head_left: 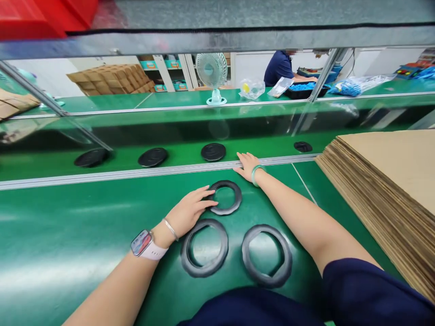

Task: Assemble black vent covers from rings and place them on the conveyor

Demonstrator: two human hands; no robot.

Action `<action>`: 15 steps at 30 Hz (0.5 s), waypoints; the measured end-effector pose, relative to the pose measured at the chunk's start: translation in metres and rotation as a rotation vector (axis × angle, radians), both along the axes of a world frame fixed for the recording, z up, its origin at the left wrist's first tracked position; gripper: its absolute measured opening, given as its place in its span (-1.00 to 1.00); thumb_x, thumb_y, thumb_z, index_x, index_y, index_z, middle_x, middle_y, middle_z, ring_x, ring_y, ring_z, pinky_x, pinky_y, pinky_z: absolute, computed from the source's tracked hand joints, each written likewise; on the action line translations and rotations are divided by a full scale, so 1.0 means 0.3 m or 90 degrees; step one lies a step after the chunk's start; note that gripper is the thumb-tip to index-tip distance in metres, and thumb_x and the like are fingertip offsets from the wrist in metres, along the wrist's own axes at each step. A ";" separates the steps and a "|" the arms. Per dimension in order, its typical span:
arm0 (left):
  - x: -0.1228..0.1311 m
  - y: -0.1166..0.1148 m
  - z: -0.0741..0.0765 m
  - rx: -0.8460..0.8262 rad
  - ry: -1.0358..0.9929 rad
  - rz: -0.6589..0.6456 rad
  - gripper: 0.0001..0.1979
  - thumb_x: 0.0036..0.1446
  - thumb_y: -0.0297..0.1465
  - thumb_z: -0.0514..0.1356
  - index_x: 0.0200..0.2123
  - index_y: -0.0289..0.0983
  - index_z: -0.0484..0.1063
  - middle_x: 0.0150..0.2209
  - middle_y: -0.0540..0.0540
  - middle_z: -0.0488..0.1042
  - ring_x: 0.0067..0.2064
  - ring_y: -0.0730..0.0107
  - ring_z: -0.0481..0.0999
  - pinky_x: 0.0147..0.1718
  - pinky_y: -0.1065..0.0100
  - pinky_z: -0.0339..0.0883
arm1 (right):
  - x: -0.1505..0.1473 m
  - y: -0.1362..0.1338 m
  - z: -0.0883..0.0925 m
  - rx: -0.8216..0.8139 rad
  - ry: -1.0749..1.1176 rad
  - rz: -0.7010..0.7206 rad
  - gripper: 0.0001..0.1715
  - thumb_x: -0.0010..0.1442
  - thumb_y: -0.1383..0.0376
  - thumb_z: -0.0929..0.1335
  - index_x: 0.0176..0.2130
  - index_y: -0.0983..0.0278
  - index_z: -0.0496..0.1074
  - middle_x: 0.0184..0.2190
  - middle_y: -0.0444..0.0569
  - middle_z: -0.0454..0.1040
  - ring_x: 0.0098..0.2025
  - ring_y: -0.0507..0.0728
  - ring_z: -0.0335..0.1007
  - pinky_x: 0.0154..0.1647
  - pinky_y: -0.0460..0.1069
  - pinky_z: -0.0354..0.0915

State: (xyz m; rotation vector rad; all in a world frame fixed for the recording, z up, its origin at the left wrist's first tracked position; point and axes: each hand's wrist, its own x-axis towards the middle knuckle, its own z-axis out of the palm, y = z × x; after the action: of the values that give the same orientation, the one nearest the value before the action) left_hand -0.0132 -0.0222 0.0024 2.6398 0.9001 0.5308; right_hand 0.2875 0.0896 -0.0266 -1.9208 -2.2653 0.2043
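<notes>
Three black rubber rings lie on the green table in front of me. My left hand (190, 211), with a watch and a thin bangle at the wrist, lies flat with its fingertips on the left edge of the far ring (238, 199). The other two rings, one on the left (185, 253) and one on the right (286, 262), sit nearer to me. My right hand (247, 165), wearing a green bangle, rests open and palm down by the metal rail (136, 173) at the table's far edge. It holds nothing.
Several black discs, among them one (213, 151) just beyond my right hand, ride the green conveyor belt behind the rail. A tall stack of flat cardboard sheets (387, 185) fills the right side. Farther off stand a small fan (212, 72), folded cartons, and a seated person (280, 67) at another bench.
</notes>
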 end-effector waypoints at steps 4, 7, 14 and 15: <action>-0.044 -0.001 -0.021 -0.155 -0.116 0.105 -0.86 0.24 -0.32 0.16 -0.27 -0.22 0.49 0.20 -0.17 0.46 0.29 -0.03 0.35 0.29 -0.13 0.20 | -0.004 0.005 0.002 -0.006 0.001 0.001 -0.20 0.46 0.02 0.33 0.45 0.28 0.01 0.40 0.07 0.00 0.43 0.33 -0.22 0.41 0.26 -0.09; -0.072 -0.004 -0.019 -0.402 -0.373 0.242 -0.68 0.22 -0.09 0.23 -0.20 -0.23 0.36 0.04 -0.26 0.57 0.12 -0.07 0.53 0.13 -0.17 0.38 | 0.004 0.002 0.003 -0.007 0.006 0.011 -0.21 0.46 0.04 0.33 0.45 0.31 0.03 0.40 0.08 0.01 0.42 0.34 -0.21 0.42 0.26 -0.10; -0.065 0.010 -0.007 -0.619 -0.567 0.286 -0.44 0.10 0.05 0.33 -0.12 -0.25 0.25 -0.08 -0.27 0.61 0.04 -0.02 0.60 0.01 -0.12 0.51 | 0.011 -0.006 -0.004 0.015 0.021 0.017 -0.21 0.42 0.05 0.36 0.42 0.35 0.11 0.38 0.11 0.06 0.41 0.35 -0.16 0.43 0.23 -0.10; -0.062 0.009 -0.006 -0.610 -0.552 0.290 -0.42 0.08 0.06 0.34 -0.10 -0.25 0.27 -0.08 -0.27 0.61 0.04 -0.02 0.59 0.00 -0.11 0.53 | 0.017 -0.003 0.002 0.028 0.017 0.007 -0.21 0.39 0.06 0.39 0.41 0.32 0.13 0.37 0.08 0.07 0.41 0.32 -0.13 0.44 0.18 -0.09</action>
State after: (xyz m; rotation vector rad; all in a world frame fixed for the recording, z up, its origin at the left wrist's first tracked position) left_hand -0.0319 -0.0195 0.0006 1.1655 1.0567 0.9334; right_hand 0.2926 0.0886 -0.0259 -1.8724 -2.2454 0.1794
